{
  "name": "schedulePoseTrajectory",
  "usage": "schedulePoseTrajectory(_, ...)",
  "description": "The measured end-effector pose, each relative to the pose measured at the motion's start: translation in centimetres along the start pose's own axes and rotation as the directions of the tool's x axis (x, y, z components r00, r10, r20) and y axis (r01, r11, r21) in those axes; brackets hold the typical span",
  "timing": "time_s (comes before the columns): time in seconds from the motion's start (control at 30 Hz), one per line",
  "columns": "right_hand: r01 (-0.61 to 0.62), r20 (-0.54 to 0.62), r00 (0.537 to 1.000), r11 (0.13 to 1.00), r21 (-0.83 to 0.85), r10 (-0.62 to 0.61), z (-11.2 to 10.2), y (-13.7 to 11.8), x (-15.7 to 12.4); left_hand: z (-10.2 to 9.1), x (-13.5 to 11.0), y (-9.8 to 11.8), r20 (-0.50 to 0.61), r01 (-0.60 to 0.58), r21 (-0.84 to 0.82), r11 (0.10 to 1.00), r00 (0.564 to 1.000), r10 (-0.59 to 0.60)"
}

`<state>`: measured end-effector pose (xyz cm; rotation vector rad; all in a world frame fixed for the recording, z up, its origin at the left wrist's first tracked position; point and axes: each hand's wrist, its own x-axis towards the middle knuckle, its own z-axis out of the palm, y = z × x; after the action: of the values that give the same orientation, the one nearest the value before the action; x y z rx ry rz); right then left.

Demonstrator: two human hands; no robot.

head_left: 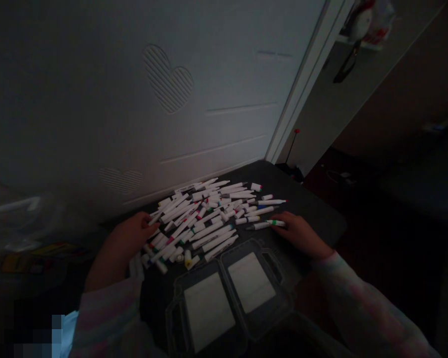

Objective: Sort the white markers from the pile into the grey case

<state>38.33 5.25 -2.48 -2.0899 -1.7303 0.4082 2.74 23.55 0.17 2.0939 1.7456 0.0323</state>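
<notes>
A heap of white markers and loose caps with coloured ends [209,214] lies spread on a dark surface. At the heap's left edge, my left hand [129,241] has its thumb and fingers closed about the end of a white marker [168,209]. My right hand [298,233] is on the right side, pinching a white marker with a green band [263,225], its dark tip pointing left toward the heap. In front of the heap lies a clear plastic case [229,293], opened flat, with a whitish rectangle in each half.
A pale door panel with embossed hearts [168,79] rises directly behind the dark tabletop [313,199]. To the left are a transparent plastic item [15,219] and yellow packaging [26,263], dimly lit. A thin rod with a red top [291,145] stands beyond the right corner.
</notes>
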Motion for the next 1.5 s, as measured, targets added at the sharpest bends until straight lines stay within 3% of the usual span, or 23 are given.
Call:
schedulePoseTrajectory(0.23,0.057,0.044,0.998,0.998,-0.042,-0.055,-0.6,0.9,-0.2,-0.3,-0.3,0.5,0.005,0.007,-0.016,1.0,1.0,-0.007)
schedulePoseTrajectory(0.4,0.052,-0.089,0.994,0.995,-0.09,-0.06,-2.4,1.1,1.0,-0.2,-0.2,0.1,-0.023,-0.011,-0.062,0.998,1.0,0.01)
schedulePoseTrajectory(0.5,0.033,-0.133,0.989,0.979,-0.2,-0.06,-3.9,0.9,4.1,-0.3,-0.2,0.1,-0.031,-0.04,-0.087,0.995,0.999,0.037)
schedulePoseTrajectory(0.63,-0.05,-0.085,0.996,0.944,-0.327,0.023,-4.6,0.3,10.4,-0.6,-0.8,0.5,-0.016,-0.048,-0.104,0.993,0.999,0.046)
schedulePoseTrajectory(0.77,-0.112,-0.017,0.993,0.929,-0.353,0.114,-3.8,0.0,15.7,-1.1,-1.4,1.0,-0.031,-0.045,-0.106,0.993,0.999,0.042)
schedulePoseTrajectory(0.9,-0.125,0.077,0.984,0.929,-0.348,0.161,-2.5,0.1,17.7,-1.4,-1.5,0.9,-0.048,-0.064,-0.11,0.992,0.997,0.059)
schedulePoseTrajectory(1.13,-0.014,0.09,0.995,0.96,-0.281,0.041,-3.4,-1.2,16.1,-1.6,-1.7,1.3,-0.024,-0.048,-0.104,0.993,0.999,0.046)
schedulePoseTrajectory(1.33,0.196,0.255,0.955,0.969,-0.151,-0.153,-3.1,-3.3,10.6,-1.3,-1.5,1.3,-0.053,-0.072,-0.112,0.991,0.996,0.066)
schedulePoseTrajectory(1.5,0.229,0.314,0.931,0.968,-0.105,-0.186,-1.9,-2.5,6.9,-1.2,-1.6,1.1,-0.039,-0.079,-0.144,0.986,0.996,0.074)
